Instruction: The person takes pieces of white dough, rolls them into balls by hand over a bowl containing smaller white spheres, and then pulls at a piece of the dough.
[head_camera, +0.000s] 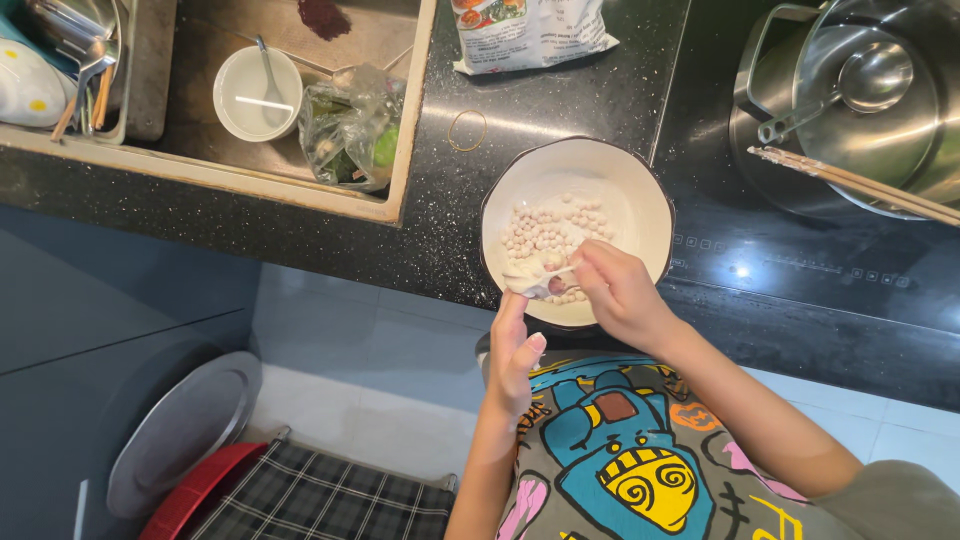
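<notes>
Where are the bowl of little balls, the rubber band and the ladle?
bowl (640, 190), head view, bare inner wall on the right.
rubber band (467, 130), head view, on the loop lying on the black counter.
ladle (875, 75), head view, its round cup.

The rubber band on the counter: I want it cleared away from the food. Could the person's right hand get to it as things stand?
Probably yes. The rubber band lies flat on bare black counter, just beyond the white bowl, with nothing covering it. But the right hand is over the bowl, pinching a spoon, so it would have to let go first.
</notes>
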